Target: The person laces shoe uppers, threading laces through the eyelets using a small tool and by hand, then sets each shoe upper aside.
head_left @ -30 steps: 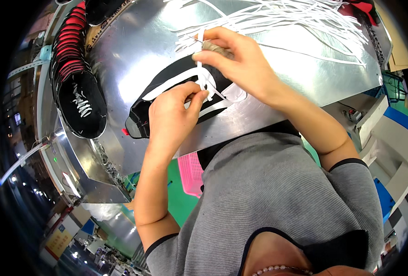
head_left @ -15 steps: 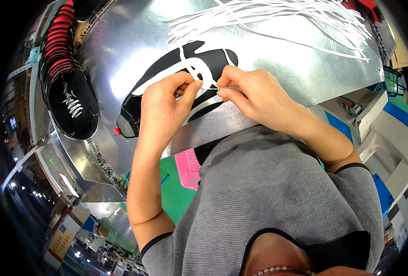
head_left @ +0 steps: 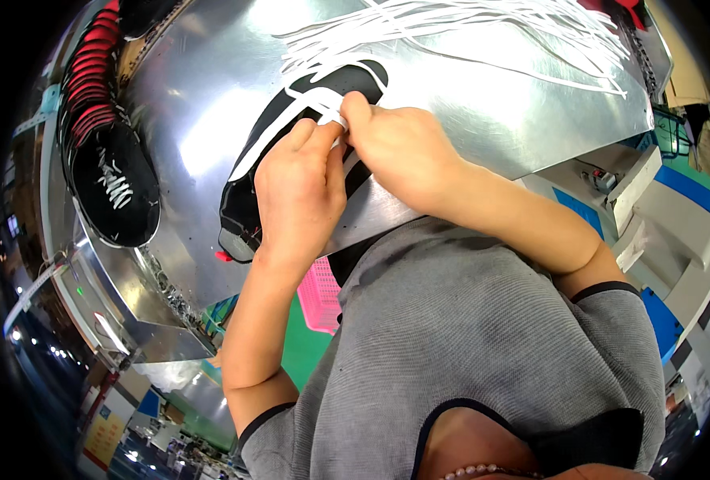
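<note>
A limp, light white lace (head_left: 323,102) is being pinched near its tip by both hands, left hand (head_left: 299,188) and right hand (head_left: 403,152), over the soft black shoe (head_left: 247,204) on the table (head_left: 483,104).

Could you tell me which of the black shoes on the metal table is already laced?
The black shoe at the table's left edge: white lace criss-crosses its front. The one under the hands is being threaded, a loose white lace trailing off it.
</note>
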The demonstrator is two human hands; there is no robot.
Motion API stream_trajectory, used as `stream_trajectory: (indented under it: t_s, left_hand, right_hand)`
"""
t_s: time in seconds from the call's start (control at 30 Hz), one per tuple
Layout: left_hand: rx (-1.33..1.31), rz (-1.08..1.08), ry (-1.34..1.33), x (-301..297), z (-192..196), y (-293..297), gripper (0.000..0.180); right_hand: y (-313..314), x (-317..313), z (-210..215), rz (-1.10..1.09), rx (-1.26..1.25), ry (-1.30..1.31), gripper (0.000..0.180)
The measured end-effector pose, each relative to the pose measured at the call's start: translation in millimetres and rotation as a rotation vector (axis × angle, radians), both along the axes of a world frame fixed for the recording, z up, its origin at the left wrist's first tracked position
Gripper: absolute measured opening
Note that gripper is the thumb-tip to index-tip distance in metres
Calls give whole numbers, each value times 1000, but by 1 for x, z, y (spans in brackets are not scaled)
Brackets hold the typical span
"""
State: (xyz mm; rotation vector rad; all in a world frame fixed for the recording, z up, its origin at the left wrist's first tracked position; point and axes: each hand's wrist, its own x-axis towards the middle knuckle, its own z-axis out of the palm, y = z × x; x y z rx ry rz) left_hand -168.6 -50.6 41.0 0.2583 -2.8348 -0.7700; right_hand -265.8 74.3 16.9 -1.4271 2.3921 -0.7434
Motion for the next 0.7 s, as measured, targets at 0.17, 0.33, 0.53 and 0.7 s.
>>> stream_trajectory:
  t_s: [0.17, 0.33, 0.53, 0.7]
  left_hand:
    - [-324, -71, 266, 41, 9, -1, 28]
    - [-367, -173, 344, 51, 5, 6, 28]
    - [396, 23, -163, 36, 25, -16, 34]
    - [1042, 316, -649, 24, 34, -30, 47]
  right_hand:
    - [73, -27, 38, 10, -217, -482, 21]
    - [68, -74, 25, -293, -501, -846, 17]
    - [22, -48, 11, -249, -466, -950, 42]
    - [16, -35, 6, -282, -524, -845, 46]
